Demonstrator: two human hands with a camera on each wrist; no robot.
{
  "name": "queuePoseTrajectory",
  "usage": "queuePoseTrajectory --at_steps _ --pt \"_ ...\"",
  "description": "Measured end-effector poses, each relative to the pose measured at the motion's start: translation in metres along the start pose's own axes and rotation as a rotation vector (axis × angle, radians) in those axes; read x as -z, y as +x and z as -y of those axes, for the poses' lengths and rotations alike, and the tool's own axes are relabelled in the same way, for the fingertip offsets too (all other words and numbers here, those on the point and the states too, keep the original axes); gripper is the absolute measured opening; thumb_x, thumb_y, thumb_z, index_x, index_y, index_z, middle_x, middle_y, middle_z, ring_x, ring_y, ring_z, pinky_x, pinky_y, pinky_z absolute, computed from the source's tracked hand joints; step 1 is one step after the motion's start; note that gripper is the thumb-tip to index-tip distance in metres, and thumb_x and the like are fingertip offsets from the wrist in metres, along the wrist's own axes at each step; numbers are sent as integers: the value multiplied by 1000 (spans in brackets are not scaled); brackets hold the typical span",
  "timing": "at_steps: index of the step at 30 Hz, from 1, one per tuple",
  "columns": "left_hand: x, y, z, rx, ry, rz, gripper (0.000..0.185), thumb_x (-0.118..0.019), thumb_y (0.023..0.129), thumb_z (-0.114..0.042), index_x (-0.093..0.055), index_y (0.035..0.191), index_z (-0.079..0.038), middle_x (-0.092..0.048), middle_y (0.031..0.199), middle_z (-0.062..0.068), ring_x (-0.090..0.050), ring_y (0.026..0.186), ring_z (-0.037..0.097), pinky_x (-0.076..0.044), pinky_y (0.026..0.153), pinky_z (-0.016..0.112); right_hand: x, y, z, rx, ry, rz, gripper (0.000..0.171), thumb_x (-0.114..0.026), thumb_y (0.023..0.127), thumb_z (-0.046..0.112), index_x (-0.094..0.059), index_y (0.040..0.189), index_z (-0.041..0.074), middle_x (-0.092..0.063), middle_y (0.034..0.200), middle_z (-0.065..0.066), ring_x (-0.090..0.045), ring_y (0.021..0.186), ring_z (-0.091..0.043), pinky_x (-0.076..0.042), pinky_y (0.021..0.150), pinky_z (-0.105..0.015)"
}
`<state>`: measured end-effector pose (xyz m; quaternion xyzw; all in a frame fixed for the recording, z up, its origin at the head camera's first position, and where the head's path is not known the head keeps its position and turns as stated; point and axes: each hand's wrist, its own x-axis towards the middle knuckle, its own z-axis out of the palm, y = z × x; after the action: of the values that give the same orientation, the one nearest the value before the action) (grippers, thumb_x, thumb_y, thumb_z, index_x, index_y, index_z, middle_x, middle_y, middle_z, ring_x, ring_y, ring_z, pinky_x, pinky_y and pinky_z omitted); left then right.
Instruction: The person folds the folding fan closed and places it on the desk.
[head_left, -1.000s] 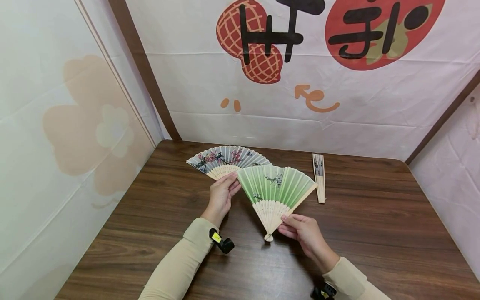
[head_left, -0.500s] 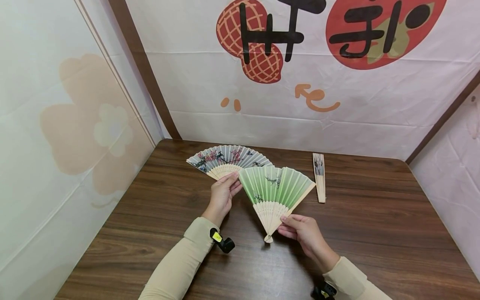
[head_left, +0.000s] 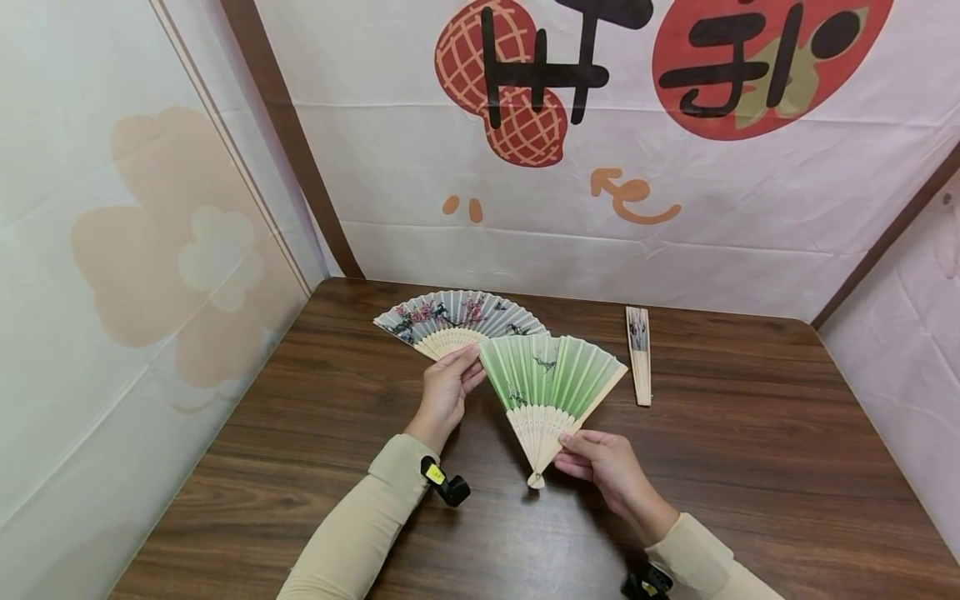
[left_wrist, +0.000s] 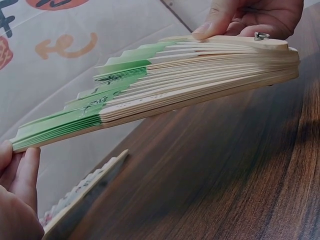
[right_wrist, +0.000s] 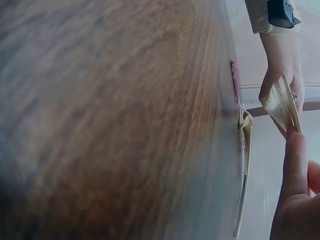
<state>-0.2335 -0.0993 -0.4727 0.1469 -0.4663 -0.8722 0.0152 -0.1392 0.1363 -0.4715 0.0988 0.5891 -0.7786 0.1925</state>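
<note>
A green folding fan (head_left: pixel 551 379) is held partly spread above the wooden table (head_left: pixel 750 467). My left hand (head_left: pixel 446 392) pinches its left outer rib beside the paper. Low on the sticks, just above the pivot, my right hand (head_left: pixel 607 467) pinches the right rib. In the left wrist view the green fan (left_wrist: pixel 150 95) shows edge-on, with the right hand's thumb (left_wrist: pixel 220 20) on its top stick and my left fingers (left_wrist: pixel 17 175) at its far end. The right wrist view shows the fan's sticks (right_wrist: pixel 282 102) against the left hand (right_wrist: pixel 280 65).
A grey fan with pink blossoms (head_left: pixel 450 321) lies spread open on the table behind my left hand. To the right lies a shut fan (head_left: pixel 638 354), pointing away from me. Printed cloth walls (head_left: pixel 675 208) enclose the table at the back and on both sides.
The green fan has narrowed a little: its right rib has swung left towards the left hand. Both hands keep their hold and have hardly shifted.
</note>
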Motion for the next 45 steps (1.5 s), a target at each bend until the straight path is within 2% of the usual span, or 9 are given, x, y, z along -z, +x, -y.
queuePoseTrajectory --at_steps 3,8,11,18,31,45 --pt "0 0 1 0 7 3 11 -62 97 -2 -71 103 0 -73 77 -2 -72 70 8 -63 67 19 0 0 0 0 -4 2 21 -57 97 -1 -70 84 9 -74 75 1 -73 70 -11 -64 75 -24" --pt "0 0 2 -2 37 18 30 -61 98 -3 -60 124 12 -73 78 -4 -71 71 6 -62 69 19 -1 -1 0 -5 -11 7 19 -58 97 -1 -70 85 8 -74 75 1 -73 70 -11 -64 75 -24" --pt "1 0 2 0 47 25 36 -60 98 -4 -55 129 15 -73 78 -6 -71 71 5 -62 69 18 -1 -1 0 -8 -18 11 18 -58 96 -1 -70 86 7 -74 75 0 -73 70 -11 -64 75 -24" --pt "0 -1 4 -1 36 30 28 -60 98 -2 -60 122 13 -73 76 -5 -71 70 6 -62 67 19 -2 -1 -2 -11 -22 18 16 -61 96 0 -71 85 7 -74 74 0 -73 70 -10 -64 75 -24" --pt "0 -3 5 3 65 32 35 -60 98 -3 -56 127 16 -72 76 -5 -70 70 5 -62 67 18 -2 -1 -3 -28 -30 56 18 -61 95 0 -71 82 9 -73 73 -1 -73 70 -10 -63 75 -23" --pt "0 -2 7 15 51 38 27 -59 99 -4 -61 122 10 -72 78 -5 -71 72 5 -62 69 18 -2 0 -4 -34 -43 67 18 -61 96 0 -71 84 8 -74 73 -2 -73 71 -10 -64 75 -24"
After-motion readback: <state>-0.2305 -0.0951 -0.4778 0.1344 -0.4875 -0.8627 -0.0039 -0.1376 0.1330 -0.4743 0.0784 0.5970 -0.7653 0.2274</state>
